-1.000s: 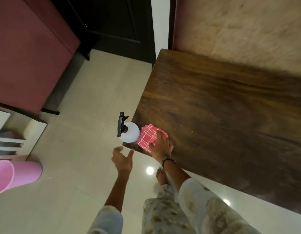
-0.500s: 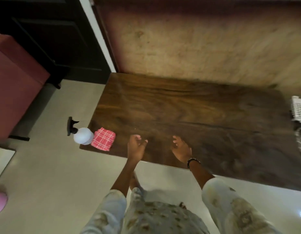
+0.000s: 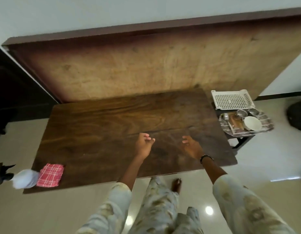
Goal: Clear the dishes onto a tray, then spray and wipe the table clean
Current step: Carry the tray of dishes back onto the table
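The dark wooden table fills the middle of the view. A folded red checked cloth lies at its near left corner, beside a white spray bottle with a black trigger head. Both my hands hover over the table's near middle and hold nothing. My left hand has loosely curled fingers. My right hand is relaxed, with a dark band at its wrist. A steel tray with a white bowl and small steel bowls sits on a low stand right of the table.
A white perforated plastic basket stands behind the steel tray. A large wooden board leans against the wall behind the table. A dark bag lies on the floor at far right. A dark door is at left.
My right hand let go of the red cloth at the left corner. Both hands moved to the table's middle. The view swung right and up, revealing the tray of dishes.
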`<state>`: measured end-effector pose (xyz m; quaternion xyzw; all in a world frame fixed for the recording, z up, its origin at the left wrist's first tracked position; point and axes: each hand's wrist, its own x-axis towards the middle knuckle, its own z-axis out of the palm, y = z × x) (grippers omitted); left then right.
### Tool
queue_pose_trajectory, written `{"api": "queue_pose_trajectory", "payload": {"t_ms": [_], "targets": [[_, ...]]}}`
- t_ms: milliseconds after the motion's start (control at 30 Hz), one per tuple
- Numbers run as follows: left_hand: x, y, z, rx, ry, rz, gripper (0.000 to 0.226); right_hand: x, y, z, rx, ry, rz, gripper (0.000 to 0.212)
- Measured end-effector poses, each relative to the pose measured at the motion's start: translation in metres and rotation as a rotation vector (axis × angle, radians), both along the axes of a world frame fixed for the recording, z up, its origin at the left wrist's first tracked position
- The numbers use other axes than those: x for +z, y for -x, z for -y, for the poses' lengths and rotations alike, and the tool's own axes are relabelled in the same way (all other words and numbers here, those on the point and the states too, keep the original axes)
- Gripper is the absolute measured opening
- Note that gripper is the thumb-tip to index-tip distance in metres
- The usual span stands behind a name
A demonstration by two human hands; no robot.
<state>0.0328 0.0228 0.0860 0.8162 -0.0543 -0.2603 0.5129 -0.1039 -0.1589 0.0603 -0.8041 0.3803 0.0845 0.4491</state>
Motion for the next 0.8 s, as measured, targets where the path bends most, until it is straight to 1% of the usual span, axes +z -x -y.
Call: {"api": "queue_pose_trajectory", "payload": {"t_ms": [133, 300, 333, 433, 667, 800], "targets": [[-0.011, 0.006, 0.057, -0.005, 0.017, -0.018, 0.024, -0.001, 0.013, 0.065, -0.062, 0.007, -0.019, 0.043], [-0.023, 0.012, 0.128, 0.007, 0.004, -0.104, 0.020, 0.002, 0.022, 0.144, -0.062, -0.016, -0.073, 0.045], [-0.024, 0.015, 0.140, 0.001, -0.001, -0.110, 0.022, 0.002, 0.024, 0.156, -0.063, -0.023, -0.080, 0.046], [-0.026, 0.027, 0.189, -0.063, -0.020, -0.129, 0.026, -0.005, 0.031, 0.203, -0.035, -0.001, -0.097, 0.046], [-0.032, 0.067, 0.289, -0.214, -0.016, -0.211, 0.031, -0.003, 0.061, 0.287, -0.108, 0.043, -0.123, 0.037], [-0.039, 0.096, 0.348, -0.265, -0.061, -0.261, 0.032, -0.014, 0.090, 0.352, -0.189, 0.096, -0.199, 0.030]]}}
